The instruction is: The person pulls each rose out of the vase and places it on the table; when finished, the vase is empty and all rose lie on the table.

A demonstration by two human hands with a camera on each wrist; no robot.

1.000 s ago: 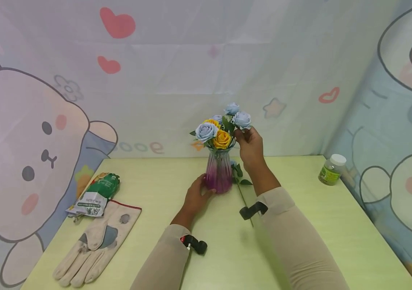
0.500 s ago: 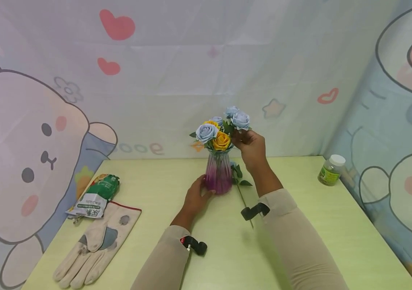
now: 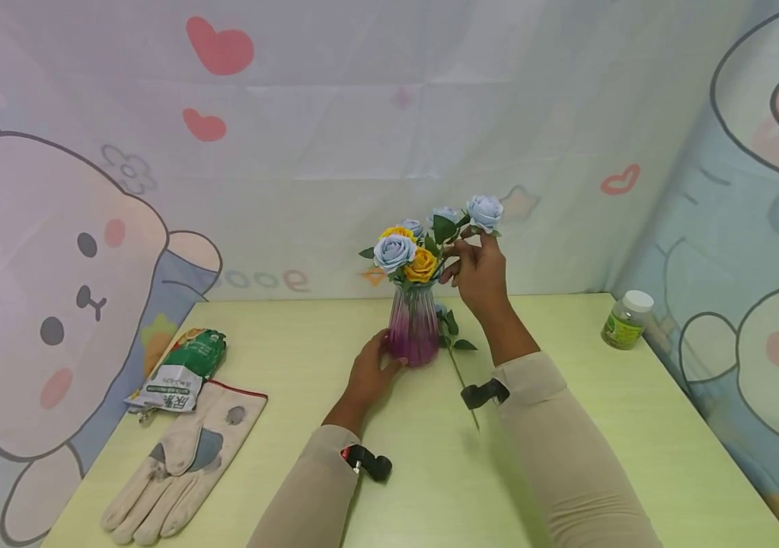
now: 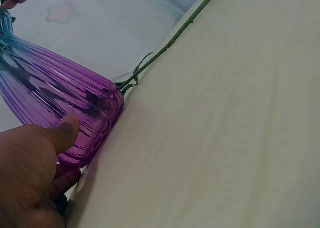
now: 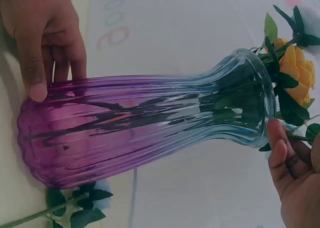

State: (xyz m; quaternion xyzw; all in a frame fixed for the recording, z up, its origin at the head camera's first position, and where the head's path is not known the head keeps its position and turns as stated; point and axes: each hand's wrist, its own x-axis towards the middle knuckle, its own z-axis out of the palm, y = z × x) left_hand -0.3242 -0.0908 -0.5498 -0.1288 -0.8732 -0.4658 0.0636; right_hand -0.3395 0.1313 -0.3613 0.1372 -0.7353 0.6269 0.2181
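Easing outward: one pale blue rose [image 3: 483, 211], at the upper right of the bunch; half a second ago close to its blue neighbour, now leaning out to the right, apart from it.
Bearing on the work: the bunch spreads wider on that side; I judge this stem's lie unsettled.
Right fingers [image 5: 280, 153]: curled on that rose's stem under the bloom, near the vase rim; exact contact partly hidden.
Vase [image 3: 415, 327]: upright on the counter, toward its back edge; see-through, glass-like, ribbed lengthwise, flared at the lip, scalloped at the foot; purple below, bluish above.
Left fingers [image 4: 67, 133]: grasping the vase low down, thumb across the ribs.
Yellow roses [image 3: 420, 265]: two, in the vase mouth, petals layered, leaves dark green.
Loose flower [image 5: 86, 215]: lying just beside the vase foot; bluish head, thin green stem.
Jar [image 3: 625, 321]: well apart, to the right; see-through, white cap, green label.
Packet [image 3: 183, 373]: far left, crinkled, green and white.
Glove [image 3: 193, 457]: beside the packet, pale, grey-patched, red-edged cuff.
Counter [image 3: 416, 472]: smooth, pale yellow-green.
Backdrop [image 3: 334, 122]: creased cloth-like sheet, printed hearts.
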